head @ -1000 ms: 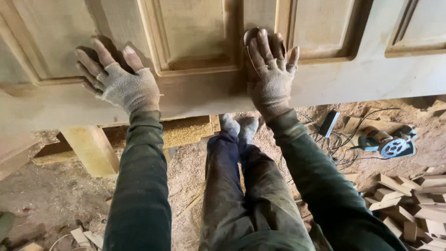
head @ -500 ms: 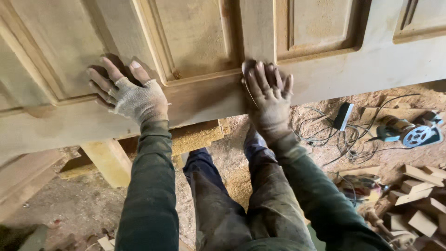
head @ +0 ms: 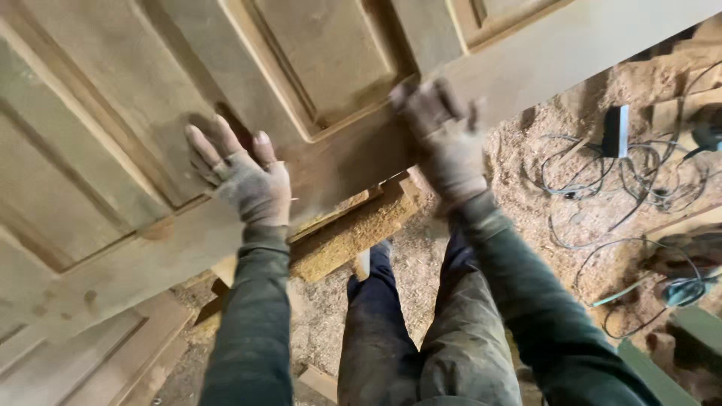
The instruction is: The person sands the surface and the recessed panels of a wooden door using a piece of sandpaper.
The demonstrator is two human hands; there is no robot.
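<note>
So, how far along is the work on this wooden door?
The panelled door looks already assembled, with raised panels cut and bare, dusty wood. In hand: the left hand lies flat on it, and the blurred right hand presses its lower rail. No finish or fittings show, so those seem left.

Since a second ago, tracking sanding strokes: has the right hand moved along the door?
Yes. The right hand slid off the raised panel's corner onto the door's flat rail.

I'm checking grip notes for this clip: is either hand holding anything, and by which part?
Neither hand grips anything. The left hand and right hand both lie flat, fingers spread, on the panelled wooden door, near its lower rail.
</note>
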